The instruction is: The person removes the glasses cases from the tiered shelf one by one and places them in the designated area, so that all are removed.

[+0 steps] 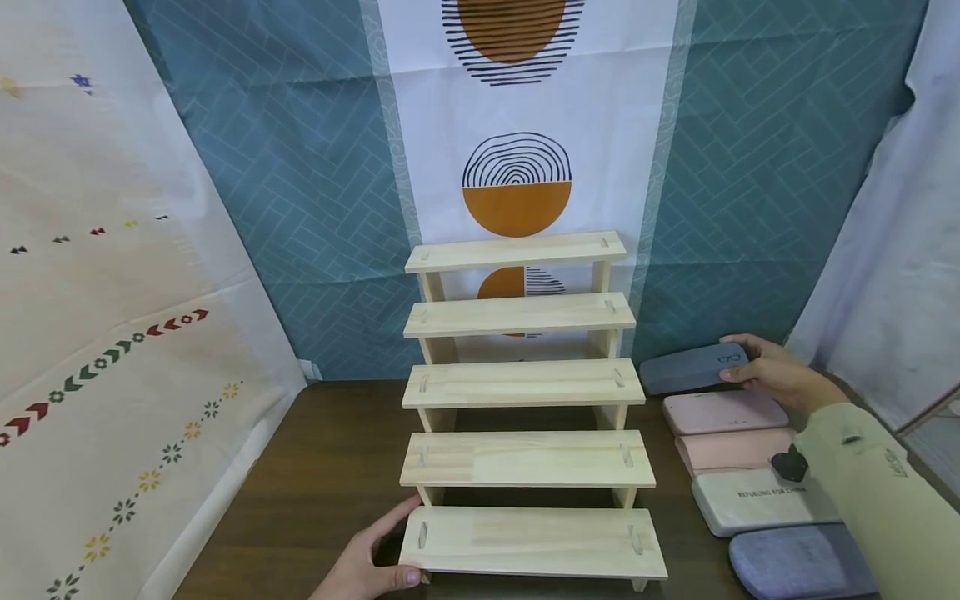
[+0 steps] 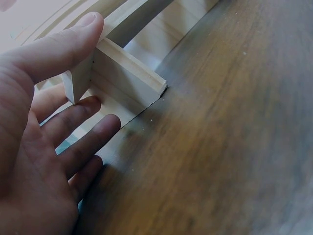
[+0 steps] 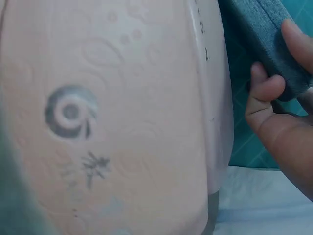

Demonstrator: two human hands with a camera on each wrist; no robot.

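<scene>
A light wooden step shelf with several tiers stands in the middle of the table. My left hand grips the left end of its lowest tier, thumb at the front corner and fingers behind. In the left wrist view the thumb lies along the board's edge and the fingers are beside the side panel. At the back right, my right hand pinches a blue-grey glasses case by its right end, thumb on one side and fingers on the other. A small glasses drawing marks this case.
Right of the shelf lie a pale pink case, a peach case, a white case with lettering and a blue case, in a column. The right forearm reaches over their right ends. A patterned teal cloth hangs behind.
</scene>
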